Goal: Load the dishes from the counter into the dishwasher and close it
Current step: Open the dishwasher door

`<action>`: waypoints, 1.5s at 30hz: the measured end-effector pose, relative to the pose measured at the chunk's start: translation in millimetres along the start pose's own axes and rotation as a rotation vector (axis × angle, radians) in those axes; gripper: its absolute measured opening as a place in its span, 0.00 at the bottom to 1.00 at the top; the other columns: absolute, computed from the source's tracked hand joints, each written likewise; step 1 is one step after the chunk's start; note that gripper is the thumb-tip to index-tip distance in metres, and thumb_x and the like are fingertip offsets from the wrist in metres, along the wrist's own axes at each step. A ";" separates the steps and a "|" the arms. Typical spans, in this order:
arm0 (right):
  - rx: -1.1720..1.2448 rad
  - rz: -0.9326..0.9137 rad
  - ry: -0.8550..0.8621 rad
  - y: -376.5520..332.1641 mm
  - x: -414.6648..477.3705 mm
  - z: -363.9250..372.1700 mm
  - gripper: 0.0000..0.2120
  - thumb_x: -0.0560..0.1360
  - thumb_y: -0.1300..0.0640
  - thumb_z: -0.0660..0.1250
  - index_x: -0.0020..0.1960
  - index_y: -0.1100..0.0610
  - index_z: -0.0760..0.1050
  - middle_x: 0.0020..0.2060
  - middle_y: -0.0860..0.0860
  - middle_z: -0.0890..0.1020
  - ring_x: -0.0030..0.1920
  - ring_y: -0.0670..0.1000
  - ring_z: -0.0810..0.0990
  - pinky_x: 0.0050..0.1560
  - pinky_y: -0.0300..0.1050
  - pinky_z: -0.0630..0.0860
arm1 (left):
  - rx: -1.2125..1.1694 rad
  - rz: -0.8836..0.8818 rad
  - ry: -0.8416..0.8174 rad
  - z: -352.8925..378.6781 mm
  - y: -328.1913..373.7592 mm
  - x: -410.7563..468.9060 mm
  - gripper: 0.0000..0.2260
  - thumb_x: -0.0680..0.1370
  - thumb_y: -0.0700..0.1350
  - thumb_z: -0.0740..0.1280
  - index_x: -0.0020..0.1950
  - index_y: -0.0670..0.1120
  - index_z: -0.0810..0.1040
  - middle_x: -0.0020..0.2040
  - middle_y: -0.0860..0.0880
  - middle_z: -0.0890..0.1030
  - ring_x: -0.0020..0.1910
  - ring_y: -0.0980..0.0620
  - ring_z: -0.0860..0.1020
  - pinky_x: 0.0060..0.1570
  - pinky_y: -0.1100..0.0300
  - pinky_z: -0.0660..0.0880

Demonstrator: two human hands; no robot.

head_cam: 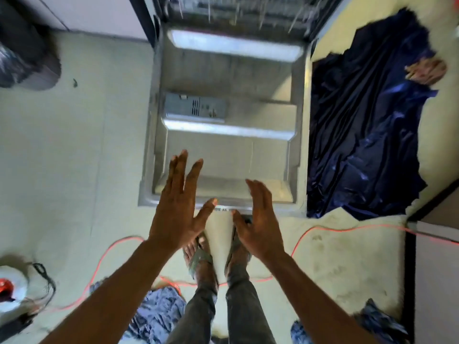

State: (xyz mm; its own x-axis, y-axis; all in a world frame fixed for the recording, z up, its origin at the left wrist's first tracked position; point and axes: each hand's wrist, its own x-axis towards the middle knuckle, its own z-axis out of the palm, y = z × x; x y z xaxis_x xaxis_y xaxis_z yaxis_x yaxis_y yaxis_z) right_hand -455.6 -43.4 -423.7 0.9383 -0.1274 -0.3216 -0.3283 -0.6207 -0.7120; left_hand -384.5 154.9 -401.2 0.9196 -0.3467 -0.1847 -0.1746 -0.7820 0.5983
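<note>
Pale floor (74,145) is looked down on from straight above, and the dishwasher door (228,155) is seen dropped fully open, inner face turned up. At the top edge the rack (236,8) is caught in blur, so whether any dishes have been loaded cannot be told. No dish and no worktop are shown. Closing is judged to be the step in hand.

Now the risks. An orange cable (347,229) is trailed across the floor close behind the feet (201,256), and a sandal could be snagged on it as the body is bent forward. A blue cloth (367,135) is heaped just beside the door's right edge. Should a fold be caught there, the door could be stopped short of latching. If the door is lifted by one corner only, it may be twisted and the latch missed. If the rack is not pushed fully home, it would be struck.

Both hands are held out empty and apart. The left hand (178,209) is spread flat, fingers straight, over the door's near edge. The right hand (260,227) is held nearer the body, fingers loosely extended, thumb turned inward. Whether the door is touched by either cannot be told.
</note>
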 end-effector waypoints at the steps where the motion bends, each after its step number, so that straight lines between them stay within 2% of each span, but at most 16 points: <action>1: 0.036 -0.012 0.022 -18.4 3.5 -9.6 0.32 0.80 0.47 0.65 0.80 0.46 0.56 0.78 0.47 0.59 0.75 0.51 0.68 0.66 0.54 0.76 | -0.022 -0.001 0.044 -18.5 11.3 5.7 0.37 0.82 0.61 0.62 0.85 0.46 0.55 0.86 0.45 0.44 0.85 0.43 0.45 0.78 0.41 0.61; 5: 0.113 -0.067 0.122 -82.2 38.6 -55.2 0.26 0.79 0.53 0.68 0.74 0.41 0.63 0.70 0.40 0.66 0.59 0.40 0.76 0.53 0.37 0.78 | -0.085 0.013 0.129 -87.1 54.7 47.2 0.37 0.81 0.63 0.63 0.85 0.50 0.55 0.86 0.51 0.45 0.85 0.47 0.48 0.71 0.43 0.71; 8: 0.128 -0.081 0.224 -122.8 93.3 -102.8 0.24 0.79 0.55 0.68 0.71 0.42 0.66 0.66 0.38 0.69 0.54 0.39 0.78 0.50 0.41 0.81 | -0.136 0.072 0.188 -138.0 81.7 105.9 0.35 0.82 0.60 0.65 0.84 0.49 0.57 0.86 0.51 0.52 0.84 0.48 0.57 0.70 0.47 0.73; 11: 0.123 -0.161 0.331 -153.9 165.8 -152.7 0.21 0.80 0.55 0.67 0.71 0.46 0.68 0.62 0.41 0.71 0.50 0.39 0.79 0.45 0.40 0.81 | -0.188 0.156 0.220 -182.7 100.2 180.2 0.35 0.81 0.55 0.68 0.84 0.51 0.57 0.84 0.51 0.56 0.80 0.45 0.66 0.68 0.41 0.77; 14: 0.129 -0.170 0.438 -179.2 253.9 -206.1 0.25 0.78 0.56 0.68 0.73 0.47 0.66 0.47 0.41 0.78 0.43 0.40 0.79 0.42 0.40 0.78 | -0.251 0.118 0.290 -219.3 116.7 264.8 0.35 0.80 0.53 0.72 0.82 0.51 0.59 0.79 0.48 0.65 0.70 0.44 0.76 0.60 0.42 0.81; 17: 0.262 -0.126 0.394 -199.8 335.0 -249.2 0.32 0.80 0.59 0.67 0.79 0.50 0.58 0.38 0.44 0.79 0.39 0.48 0.79 0.47 0.51 0.79 | -0.801 -0.105 0.242 -245.5 139.2 339.5 0.27 0.81 0.42 0.72 0.76 0.52 0.64 0.66 0.47 0.79 0.55 0.48 0.84 0.48 0.47 0.83; 19: 0.240 -0.163 0.432 -206.4 380.6 -271.2 0.35 0.81 0.57 0.66 0.82 0.53 0.51 0.34 0.47 0.81 0.35 0.52 0.80 0.42 0.48 0.77 | -1.058 -0.207 0.233 -252.1 149.8 383.1 0.21 0.84 0.39 0.67 0.72 0.55 0.66 0.51 0.49 0.83 0.39 0.48 0.83 0.39 0.50 0.80; 21: 0.127 -0.174 0.456 -207.5 414.6 -284.7 0.34 0.83 0.49 0.63 0.82 0.54 0.49 0.38 0.52 0.86 0.39 0.56 0.84 0.44 0.47 0.78 | -0.912 -0.214 0.264 -250.1 156.1 419.4 0.27 0.84 0.44 0.69 0.78 0.59 0.61 0.49 0.50 0.84 0.38 0.44 0.86 0.40 0.49 0.84; 23: 0.045 -0.110 0.454 -201.1 445.2 -293.7 0.31 0.83 0.43 0.60 0.79 0.55 0.56 0.43 0.56 0.87 0.44 0.55 0.85 0.45 0.47 0.76 | -0.753 -0.227 0.236 -244.2 160.1 452.8 0.29 0.84 0.50 0.68 0.80 0.58 0.58 0.48 0.52 0.84 0.38 0.43 0.87 0.40 0.48 0.86; 25: -0.055 -0.047 0.437 -189.7 465.1 -299.4 0.24 0.82 0.41 0.60 0.71 0.55 0.67 0.46 0.57 0.87 0.47 0.57 0.85 0.42 0.44 0.71 | -0.660 -0.321 0.185 -238.7 158.0 478.8 0.20 0.84 0.55 0.65 0.74 0.53 0.65 0.54 0.47 0.84 0.38 0.41 0.87 0.42 0.43 0.86; 26: -0.097 -0.037 0.407 -184.0 472.6 -300.5 0.22 0.82 0.40 0.60 0.67 0.55 0.70 0.48 0.57 0.86 0.49 0.60 0.85 0.43 0.45 0.74 | -0.605 -0.380 0.158 -236.5 154.8 486.7 0.16 0.84 0.57 0.64 0.68 0.51 0.69 0.57 0.43 0.83 0.40 0.39 0.87 0.44 0.41 0.85; 29: -0.120 -0.048 0.355 -170.5 480.9 -295.6 0.22 0.83 0.40 0.59 0.68 0.54 0.67 0.48 0.58 0.85 0.48 0.63 0.85 0.47 0.56 0.81 | -0.444 -0.367 0.156 -227.1 136.3 499.1 0.19 0.83 0.61 0.64 0.63 0.47 0.74 0.56 0.41 0.83 0.39 0.39 0.87 0.41 0.43 0.86; 32: -0.111 -0.060 0.413 -172.7 478.9 -293.5 0.23 0.82 0.40 0.60 0.69 0.55 0.67 0.50 0.57 0.85 0.49 0.63 0.84 0.47 0.57 0.81 | -0.482 -0.345 0.166 -225.7 126.1 500.8 0.20 0.82 0.61 0.67 0.64 0.46 0.75 0.54 0.42 0.84 0.39 0.44 0.87 0.39 0.43 0.86; 35: -0.027 -0.070 0.425 -178.3 468.4 -293.4 0.21 0.81 0.39 0.62 0.60 0.57 0.70 0.49 0.54 0.85 0.47 0.60 0.84 0.43 0.49 0.78 | -0.469 -0.351 0.179 -228.1 122.2 496.4 0.22 0.80 0.63 0.68 0.61 0.46 0.77 0.50 0.44 0.86 0.42 0.46 0.87 0.43 0.42 0.86; 40: 0.067 0.001 0.404 -170.2 422.1 -280.1 0.17 0.80 0.38 0.63 0.52 0.52 0.71 0.44 0.50 0.83 0.45 0.59 0.83 0.46 0.55 0.80 | -0.489 -0.316 0.216 -213.8 116.0 447.0 0.24 0.72 0.69 0.73 0.51 0.51 0.77 0.39 0.49 0.86 0.34 0.46 0.87 0.33 0.44 0.85; 45: 0.206 0.109 0.383 -166.2 348.5 -250.1 0.12 0.78 0.38 0.66 0.45 0.45 0.70 0.43 0.53 0.83 0.45 0.61 0.83 0.48 0.62 0.81 | -0.230 -0.244 0.197 -199.9 102.1 375.8 0.23 0.77 0.71 0.66 0.54 0.52 0.77 0.50 0.50 0.87 0.44 0.42 0.87 0.50 0.43 0.84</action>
State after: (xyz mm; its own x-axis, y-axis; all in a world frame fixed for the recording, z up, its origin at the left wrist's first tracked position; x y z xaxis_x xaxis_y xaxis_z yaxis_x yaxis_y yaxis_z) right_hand -46.9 -178.1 -261.3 0.8568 -0.4848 -0.1754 -0.4062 -0.4252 -0.8088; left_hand 13.6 48.4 -253.6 0.9782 -0.0414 -0.2032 0.1202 -0.6851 0.7184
